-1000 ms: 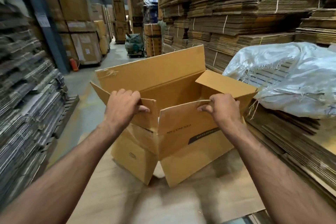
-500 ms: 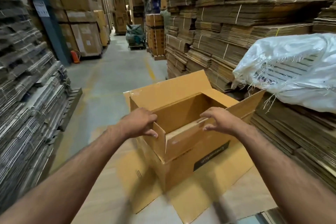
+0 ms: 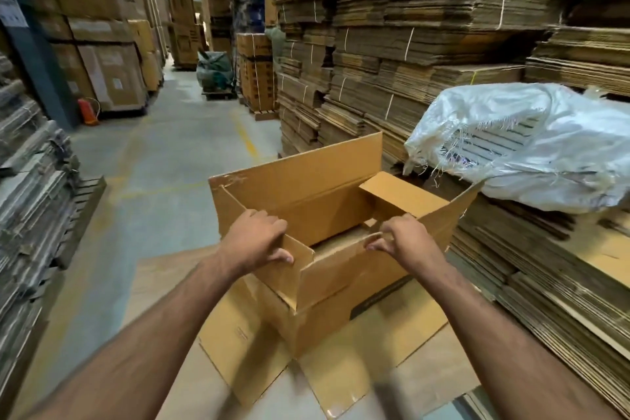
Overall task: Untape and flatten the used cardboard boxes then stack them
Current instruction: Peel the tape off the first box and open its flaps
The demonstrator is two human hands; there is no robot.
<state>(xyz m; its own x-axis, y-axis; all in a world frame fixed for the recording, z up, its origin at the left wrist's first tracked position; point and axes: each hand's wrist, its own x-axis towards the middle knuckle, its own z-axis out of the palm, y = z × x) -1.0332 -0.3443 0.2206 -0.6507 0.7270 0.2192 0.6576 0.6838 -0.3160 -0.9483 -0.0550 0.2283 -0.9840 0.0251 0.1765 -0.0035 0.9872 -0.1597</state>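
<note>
At nine o'clock, bundled stacks of flattened cardboard [image 3: 30, 208] are seen along the aisle floor [image 3: 163, 160]. Toward the centre, the left hand [image 3: 254, 240] is curled over the near left flap of the open box [image 3: 306, 201], fingers inside and thumb pressed on the outer face. The box stands just below the middle of the view, on flattened sheets [image 3: 341, 372] spread at six o'clock, its top flaps raised and its walls upright. No tape is made out on the seams from here. At about three o'clock from the left hand, the right hand [image 3: 405, 242] is curled over the near long flap, which is pinched between fingers and thumb. Further right, at two to three o'clock, a white woven sack [image 3: 531, 147] is draped over tall cardboard stacks [image 3: 426, 44].

The flattening step is judged to be in hand: the box is opened out but not yet collapsed. For the next move, the near wall probably needs to be pushed diagonally so that the corners fold, after which the box can be pressed flat onto the sheets beneath.
</note>
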